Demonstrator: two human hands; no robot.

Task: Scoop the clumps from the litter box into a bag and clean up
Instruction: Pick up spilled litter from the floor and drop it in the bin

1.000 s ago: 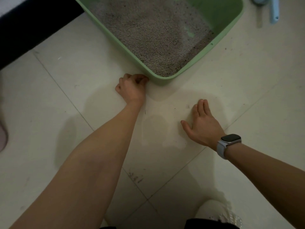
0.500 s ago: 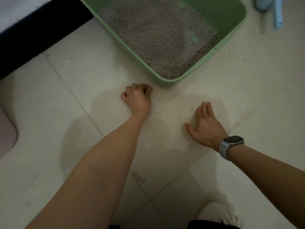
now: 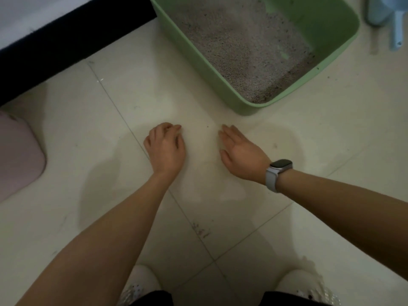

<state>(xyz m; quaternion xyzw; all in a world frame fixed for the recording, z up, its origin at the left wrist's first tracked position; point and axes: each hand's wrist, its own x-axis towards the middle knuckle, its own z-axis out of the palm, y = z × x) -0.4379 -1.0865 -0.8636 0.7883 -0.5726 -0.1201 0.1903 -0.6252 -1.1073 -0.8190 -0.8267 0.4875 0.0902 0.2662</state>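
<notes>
The left hand (image 3: 165, 149) is resting knuckles-up on the pale tiled floor (image 3: 220, 217) near the middle of the view, its fingers (image 3: 171, 127) curling under so the tips are pressing toward the tile. Whether anything is being pinched beneath them I cannot tell; nothing is showing between the fingertips.

The right hand (image 3: 242, 154) is lying at 3 o'clock from the left one, near it but not touching. Its fingers (image 3: 230, 134) are stretching out straight and close together, pointing toward 11 o'clock, with the thumb spreading a little toward 9 o'clock. The edge of the hand is lying low against the floor, and it is holding nothing. A watch (image 3: 278, 173) with a pale strap is sitting on that wrist.

The green litter box (image 3: 212, 69) is standing at 1 o'clock from the hands, well apart from the left hand and nearer the right, its rounded corner pointing down toward them. Grey litter (image 3: 242, 47) is lying inside, banked against the near wall, with a patch of bare green bottom showing at the far side.

A pale blue scoop (image 3: 395, 23) is lying on the floor at 3 o'clock from the box, near the top right edge of the view. A few dark specks are dotting the tiles around the box. A pink object (image 3: 17, 155) is sitting at 9 o'clock, partly cut off by the view's edge.
</notes>
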